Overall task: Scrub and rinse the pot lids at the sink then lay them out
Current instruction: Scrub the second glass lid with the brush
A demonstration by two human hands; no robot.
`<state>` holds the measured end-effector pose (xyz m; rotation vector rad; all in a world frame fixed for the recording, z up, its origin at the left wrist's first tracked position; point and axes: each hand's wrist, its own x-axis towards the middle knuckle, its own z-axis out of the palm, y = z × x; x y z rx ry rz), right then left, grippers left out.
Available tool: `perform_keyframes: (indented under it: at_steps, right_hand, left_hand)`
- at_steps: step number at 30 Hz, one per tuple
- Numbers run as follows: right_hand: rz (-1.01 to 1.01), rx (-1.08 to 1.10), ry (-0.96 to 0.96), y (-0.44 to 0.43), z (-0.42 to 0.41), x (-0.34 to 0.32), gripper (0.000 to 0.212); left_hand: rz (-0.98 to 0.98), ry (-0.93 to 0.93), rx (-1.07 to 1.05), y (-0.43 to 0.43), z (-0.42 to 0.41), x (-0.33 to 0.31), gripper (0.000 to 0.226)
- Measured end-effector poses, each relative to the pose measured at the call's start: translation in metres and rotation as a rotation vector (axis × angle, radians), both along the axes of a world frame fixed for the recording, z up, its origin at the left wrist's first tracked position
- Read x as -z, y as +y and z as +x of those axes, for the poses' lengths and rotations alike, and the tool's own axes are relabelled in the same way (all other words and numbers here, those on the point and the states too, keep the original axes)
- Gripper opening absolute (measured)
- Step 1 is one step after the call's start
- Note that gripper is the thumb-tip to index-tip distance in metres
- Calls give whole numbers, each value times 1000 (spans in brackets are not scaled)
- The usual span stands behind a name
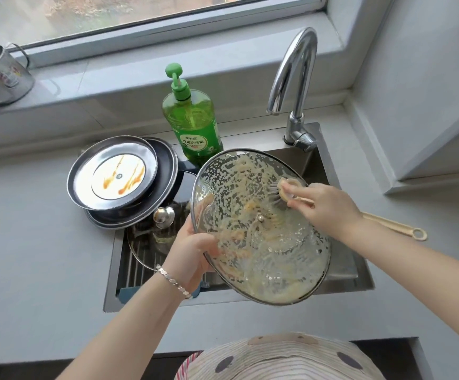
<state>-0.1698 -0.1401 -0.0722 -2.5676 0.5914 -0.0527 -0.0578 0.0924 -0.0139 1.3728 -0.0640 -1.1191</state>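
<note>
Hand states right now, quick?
Left hand: grips the glass lid by its rim.
Right hand: holds the dish brush against the lid.

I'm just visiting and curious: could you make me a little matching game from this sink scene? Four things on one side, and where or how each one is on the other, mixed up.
Things:
1. glass lid
2. brush
3. soap bottle
4. metal cup

Places or states:
A. green, standing behind the sink
B. on the windowsill, far left
C. sudsy, gripped at its rim by the left hand
D. held against the glass by the right hand

Pairs: 1-C, 2-D, 3-A, 4-B
</note>
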Motion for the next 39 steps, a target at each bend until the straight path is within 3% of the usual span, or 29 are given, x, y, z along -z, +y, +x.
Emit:
perform_keyframes:
  at_steps: [3,5,7,10,12,15,17,19,21,24,26,29,31,35,37,39]
  right_hand:
    - [42,-163,1,6,-19,0,45]
    - [-51,-23,111,-15,-18,1,40]
    - [-66,133,71,-20,-1,0,37]
    - [7,-30,-133,2,8,-2,44]
    - [-13,-134,-98,-4,-1,-4,45]
    - [-68,74,20,-32,6,-9,42]
    - [18,131,-58,-20,20,-15,41]
    - [59,-38,-150,3,22,-14,44]
    - [62,-189,-125,3,11,-14,45]
    - [-49,-15,1,-26,14,-14,40]
    - [-33,104,-68,-21,31,-19,40]
    - [102,-171,-231,13,35,-26,46]
    - [73,-335,-208,11,25,-29,47]
    - [8,10,-85,-14,47,-33,42]
    - [41,-88,-178,8,55,-38,43]
    - [128,-331,-269,30,45,-37,47]
  left_hand:
    - [2,2,-20,4,5,-1,89]
    - [13,-16,-5,5,5,0,90]
    - [15,-28,32,1,2,-1,91]
    - [1,8,41,-2,2,-2,91]
    - [1,35,53,1,3,-4,92]
    - [20,19,82,2,1,-5,94]
    - [1,32,74,-4,-1,-6,95]
    - [-20,37,62,-7,2,-6,94]
    - [-32,38,39,-3,6,-6,92]
    - [-22,27,64,2,6,-7,89]
    - [-14,36,95,-1,2,-8,90]
    - [-34,62,91,-4,2,-8,90]
    - [-27,53,86,0,4,-8,88]
    - [6,52,108,-1,2,-5,87]
    - [-2,56,127,-4,1,-5,87]
    - [-15,48,137,-3,4,-7,84]
